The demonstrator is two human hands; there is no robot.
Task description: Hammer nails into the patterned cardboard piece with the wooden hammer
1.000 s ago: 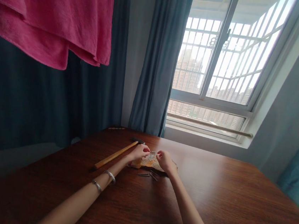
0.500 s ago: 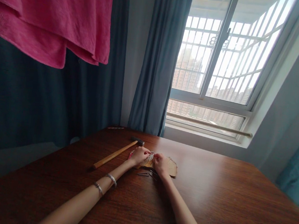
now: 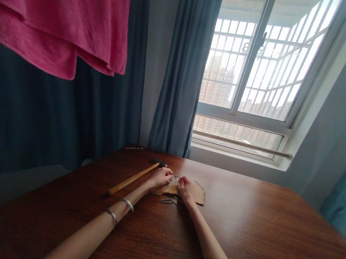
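Both my hands are over a tan piece of cardboard [image 3: 200, 196] on the table. Several thin metal nails [image 3: 176, 179] stand upright in its middle, between my hands. My left hand [image 3: 161, 177], with two bracelets on its forearm, is just left of the nails; its fingers are curled into a pinch, and whatever is in them is too small to make out. On the right side, my right hand [image 3: 187, 189] has its fingertips pressed together close to the nails, their contents hidden. Several loose dark nails [image 3: 166, 201] lie on the wood in front of the cardboard.
A hammer [image 3: 133, 179] with a wooden handle lies left of my left hand, its head away from me. The brown table [image 3: 261, 233] reaches back to a curtain [image 3: 182, 72] and a barred window. A pink towel [image 3: 61, 19] hangs at upper left.
My left hand has drawn slightly up and left, away from the upright nails, which show more clearly now. My right hand has hardly moved.
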